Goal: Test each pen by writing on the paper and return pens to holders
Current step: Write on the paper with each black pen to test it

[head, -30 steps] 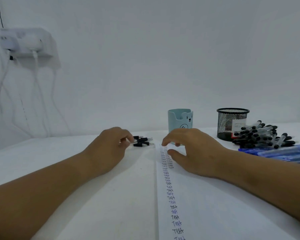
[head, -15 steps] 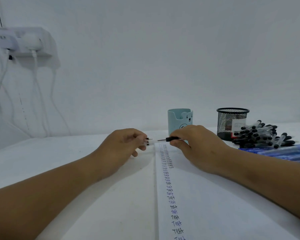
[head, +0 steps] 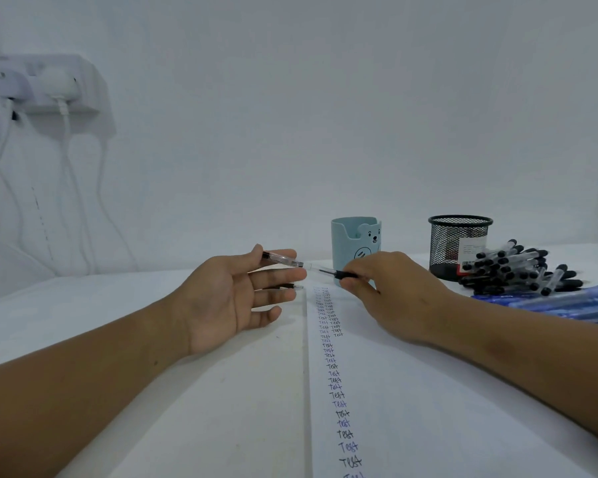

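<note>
My right hand [head: 397, 291] grips a pen [head: 339, 273] by its black grip section, tip pointing left, just above the top of the paper [head: 411, 391]. My left hand [head: 235, 298] pinches the pen's clear cap [head: 282, 259] between thumb and forefinger, just off the pen's tip, with the other fingers spread. Columns of handwritten "Test" run down the paper's left edge. A light blue bear holder [head: 354, 241] stands right behind the pen. The black mesh holder [head: 460, 246] stands further right.
A pile of black-capped pens [head: 518, 270] lies right of the mesh holder, with blue pens [head: 567, 301] in front of it. Small dark pen parts [head: 290, 287] lie on the table behind my left fingers. A wall socket with white cables [head: 49, 88] hangs at the left.
My hands met on one pen at the paper's top. The cap has come off into my left hand, whose lower fingers spread, while my right hand keeps the pen.
</note>
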### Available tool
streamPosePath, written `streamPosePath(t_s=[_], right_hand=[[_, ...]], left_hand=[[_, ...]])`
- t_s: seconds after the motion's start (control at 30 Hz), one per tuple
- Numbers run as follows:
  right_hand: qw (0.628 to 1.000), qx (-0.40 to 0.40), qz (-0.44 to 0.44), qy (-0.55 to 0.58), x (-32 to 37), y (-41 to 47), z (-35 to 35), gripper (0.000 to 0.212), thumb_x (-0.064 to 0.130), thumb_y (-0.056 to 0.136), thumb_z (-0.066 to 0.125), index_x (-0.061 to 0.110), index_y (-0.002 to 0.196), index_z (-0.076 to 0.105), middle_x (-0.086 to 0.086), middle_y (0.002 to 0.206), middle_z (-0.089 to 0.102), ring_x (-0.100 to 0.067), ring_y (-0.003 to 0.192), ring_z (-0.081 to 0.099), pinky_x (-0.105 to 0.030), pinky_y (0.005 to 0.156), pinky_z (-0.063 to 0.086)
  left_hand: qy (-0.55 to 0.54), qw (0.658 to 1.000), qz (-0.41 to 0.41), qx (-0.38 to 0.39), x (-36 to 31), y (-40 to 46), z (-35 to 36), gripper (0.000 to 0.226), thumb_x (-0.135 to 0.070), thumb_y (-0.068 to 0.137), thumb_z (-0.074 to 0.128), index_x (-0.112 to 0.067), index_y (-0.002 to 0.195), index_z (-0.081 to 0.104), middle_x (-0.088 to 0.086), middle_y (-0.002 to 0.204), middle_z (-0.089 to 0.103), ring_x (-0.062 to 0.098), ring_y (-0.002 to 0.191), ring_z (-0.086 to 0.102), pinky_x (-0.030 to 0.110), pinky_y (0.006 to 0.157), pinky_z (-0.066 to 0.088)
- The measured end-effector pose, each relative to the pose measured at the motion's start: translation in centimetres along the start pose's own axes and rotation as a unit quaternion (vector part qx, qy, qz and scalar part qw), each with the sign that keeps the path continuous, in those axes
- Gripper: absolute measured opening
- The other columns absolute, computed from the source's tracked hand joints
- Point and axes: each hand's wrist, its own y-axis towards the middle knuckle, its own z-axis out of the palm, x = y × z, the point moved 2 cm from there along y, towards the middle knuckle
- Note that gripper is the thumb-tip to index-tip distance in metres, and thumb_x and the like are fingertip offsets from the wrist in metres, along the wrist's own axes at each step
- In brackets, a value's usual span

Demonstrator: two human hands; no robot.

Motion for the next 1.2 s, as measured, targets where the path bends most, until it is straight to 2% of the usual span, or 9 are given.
streamPosePath(t_s=[0.23,0.47,0.7,0.8,0.87,0.97,1.03,1.1,1.2], right_hand=[[1.000,0.001,-0.018,0.003,-0.1,0.0,0.1,0.027,0.035,0.104,0.046,0.018,0.098,0.067,0.002,0.097,0.068,-0.020,0.093,0.057,-0.040,0.082,0.049],[0.999,-0.017,-0.033,0.004,-0.3,0.0,0.1,0.024,0.034,0.103,0.048,0.023,0.105,0.069,0.006,0.102,0.069,-0.017,0.098,0.058,-0.038,0.087,0.048],[0.993,-0.080,-0.081,0.016,-0.4,0.1,0.1,0.015,0.031,0.097,0.061,0.028,0.106,0.074,0.007,0.091,0.052,-0.017,0.091,0.051,-0.035,0.079,0.044],[0.995,-0.073,-0.072,-0.011,0.0,0.2,0.0,0.011,0.029,0.097,0.057,0.027,0.092,0.067,0.011,0.078,0.054,-0.014,0.077,0.054,-0.037,0.074,0.049],[0.995,-0.087,-0.047,0.018,0.1,0.2,0.0,0.012,0.025,0.094,0.057,0.024,0.083,0.062,0.009,0.070,0.059,-0.008,0.064,0.053,-0.031,0.065,0.048],[0.981,-0.114,0.023,0.153,0.5,0.2,-0.1,0.009,0.017,0.087,0.063,0.016,0.079,0.067,0.002,0.064,0.064,-0.007,0.055,0.051,-0.023,0.059,0.046],[0.954,-0.079,0.068,0.282,1.0,0.1,0.1,0.011,0.014,0.085,0.067,0.012,0.075,0.068,-0.008,0.065,0.065,-0.011,0.055,0.051,-0.030,0.054,0.046],[0.914,-0.024,0.105,0.390,1.3,0.1,0.5,0.021,0.017,0.086,0.073,0.012,0.067,0.064,-0.008,0.060,0.064,-0.016,0.051,0.050,-0.027,0.045,0.039],[0.888,0.057,0.131,0.438,1.9,0.0,0.8,0.029,0.027,0.090,0.073,0.012,0.069,0.059,-0.009,0.057,0.060,-0.016,0.045,0.044,-0.022,0.043,0.034]], left_hand=[[0.045,0.998,0.046,-0.018,0.0,0.1,-0.3,0.032,-0.030,0.087,0.055,-0.012,0.106,0.075,0.010,0.102,0.076,0.021,0.093,0.071,0.036,0.077,0.048],[0.078,0.994,0.064,-0.034,0.1,-0.1,0.2,0.025,-0.017,0.098,0.049,-0.011,0.106,0.072,0.009,0.096,0.076,0.019,0.088,0.072,0.036,0.079,0.049],[0.053,0.997,0.052,-0.031,-0.1,-0.1,0.2,0.034,-0.028,0.105,0.043,-0.017,0.111,0.074,0.007,0.105,0.075,0.022,0.092,0.069,0.036,0.078,0.049],[0.060,0.997,0.049,-0.015,0.1,-0.1,0.2,0.040,-0.046,0.104,0.039,-0.024,0.124,0.067,0.007,0.114,0.075,0.022,0.095,0.066,0.038,0.084,0.049],[0.121,0.990,0.063,-0.018,0.5,0.1,0.2,0.045,-0.055,0.102,0.034,-0.031,0.131,0.059,0.006,0.118,0.074,0.021,0.101,0.064,0.040,0.091,0.049],[0.329,0.938,0.104,-0.040,1.5,0.4,0.4,0.030,-0.045,0.103,0.045,-0.037,0.129,0.059,-0.010,0.118,0.073,0.013,0.112,0.062,0.027,0.095,0.049],[0.471,0.873,0.123,-0.023,2.1,0.5,0.7,0.027,-0.040,0.097,0.061,-0.043,0.124,0.063,-0.023,0.119,0.066,-0.003,0.113,0.057,0.016,0.092,0.044],[0.544,0.831,0.119,0.007,2.5,0.6,0.9,0.028,-0.044,0.090,0.069,-0.045,0.117,0.067,-0.029,0.120,0.061,-0.013,0.114,0.051,0.012,0.095,0.039],[0.558,0.823,0.109,0.008,2.5,0.8,0.8,0.022,-0.048,0.086,0.072,-0.046,0.108,0.070,-0.031,0.122,0.058,-0.017,0.117,0.047,0.010,0.098,0.034]])
